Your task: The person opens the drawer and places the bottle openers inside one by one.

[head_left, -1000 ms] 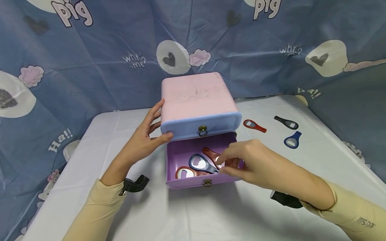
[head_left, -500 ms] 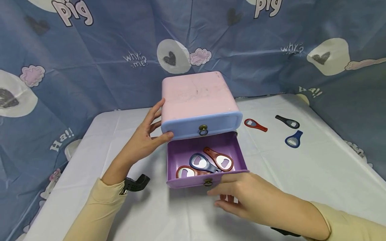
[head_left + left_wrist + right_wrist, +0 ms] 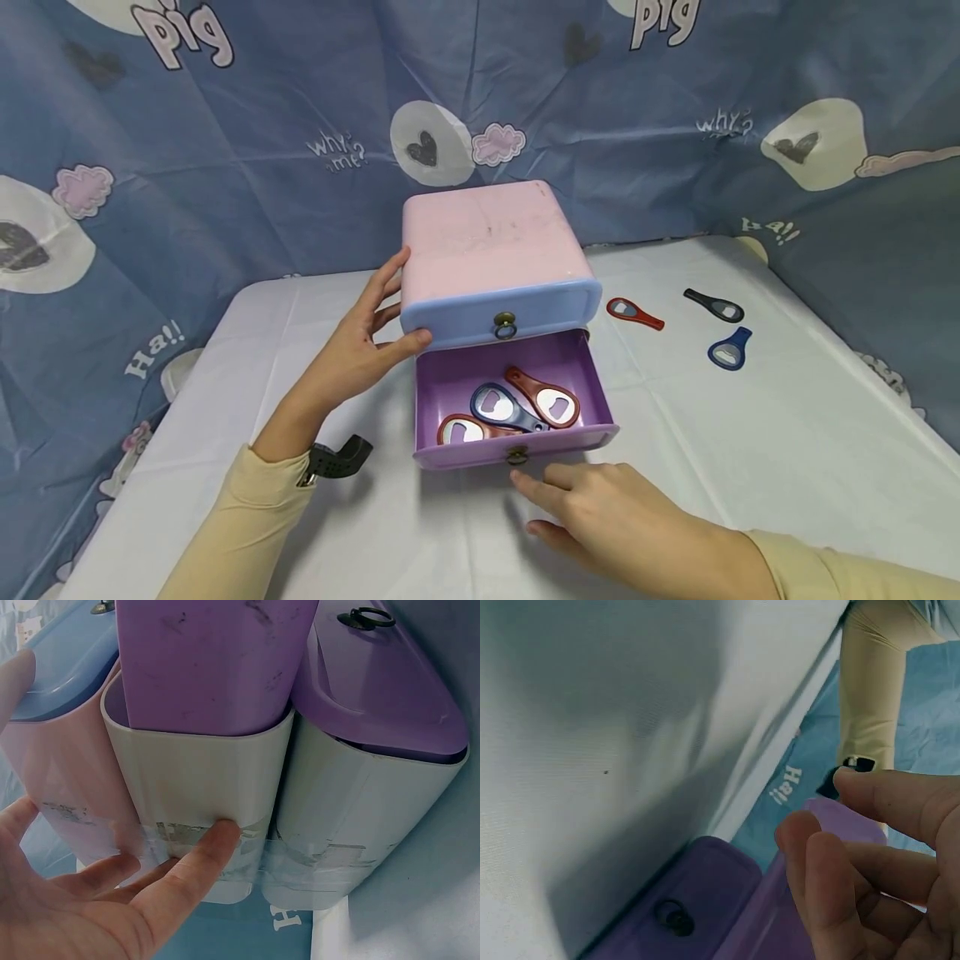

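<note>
A pink drawer box point(image 3: 487, 242) stands on the white table, its blue top drawer point(image 3: 540, 308) pushed in. Its purple lower drawer point(image 3: 570, 439) is pulled out. Inside lie a red-brown bottle opener point(image 3: 543, 397), a blue one point(image 3: 498, 406) and a red one point(image 3: 465, 431). My left hand point(image 3: 378, 321) rests flat on the box's left side, thumb on the blue front; its straight fingers point(image 3: 217, 836) press the wall. My right hand point(image 3: 540, 500) hovers just in front of the purple drawer, fingers relaxed and holding nothing, close to the ring pull point(image 3: 516, 456), also point(image 3: 671, 916).
Right of the box, a red opener point(image 3: 634, 312), a black opener point(image 3: 715, 305) and a blue opener point(image 3: 729, 348) lie on the white tablecloth point(image 3: 750, 433). Blue patterned cloth point(image 3: 225, 167) hangs behind and at both sides.
My right hand has come out of the purple drawer and dropped to the table side of its front. The red-brown opener stays in the drawer. The left hand has not moved.
</note>
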Action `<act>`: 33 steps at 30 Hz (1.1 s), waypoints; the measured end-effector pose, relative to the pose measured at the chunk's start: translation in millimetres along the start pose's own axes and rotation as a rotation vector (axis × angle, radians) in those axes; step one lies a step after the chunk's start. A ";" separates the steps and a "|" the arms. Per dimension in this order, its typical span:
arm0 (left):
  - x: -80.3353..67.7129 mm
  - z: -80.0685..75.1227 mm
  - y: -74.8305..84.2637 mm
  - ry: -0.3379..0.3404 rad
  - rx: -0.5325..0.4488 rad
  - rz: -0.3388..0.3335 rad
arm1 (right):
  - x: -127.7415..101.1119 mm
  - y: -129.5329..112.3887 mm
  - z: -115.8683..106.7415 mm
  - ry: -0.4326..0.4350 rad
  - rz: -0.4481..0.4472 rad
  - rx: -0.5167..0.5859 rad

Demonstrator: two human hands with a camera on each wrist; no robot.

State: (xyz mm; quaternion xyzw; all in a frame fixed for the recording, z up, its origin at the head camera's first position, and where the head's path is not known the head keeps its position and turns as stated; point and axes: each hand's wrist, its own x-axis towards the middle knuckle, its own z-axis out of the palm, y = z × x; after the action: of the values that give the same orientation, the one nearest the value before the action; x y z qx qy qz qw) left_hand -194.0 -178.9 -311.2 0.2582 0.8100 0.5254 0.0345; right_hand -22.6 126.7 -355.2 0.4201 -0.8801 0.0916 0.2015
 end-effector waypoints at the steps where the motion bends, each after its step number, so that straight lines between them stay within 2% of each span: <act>1: 0.1 0.0 -0.2 0.001 0.006 0.003 | -0.5 -0.3 0.9 -0.005 0.004 -0.013; 10: 0.6 0.0 -0.6 -0.001 0.003 0.006 | -0.2 -3.4 6.0 -0.029 0.034 -0.076; 16: 0.7 -0.1 -0.3 -0.003 -0.003 -0.003 | 3.0 -3.2 6.1 -0.013 0.058 -0.041; 26: 0.5 -0.1 -1.7 -0.003 0.003 -0.003 | 15.8 4.5 11.6 0.177 0.073 0.051; 33: 1.0 -0.4 -1.1 -0.004 -0.002 0.007 | 17.5 9.5 9.1 0.195 0.087 0.120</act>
State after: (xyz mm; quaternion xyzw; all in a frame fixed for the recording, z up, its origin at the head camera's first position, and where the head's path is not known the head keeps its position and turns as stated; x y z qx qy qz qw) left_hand -195.4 -179.1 -311.7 0.2620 0.8084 0.5259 0.0344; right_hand -42.5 117.4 -355.9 0.3821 -0.8665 0.1932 0.2566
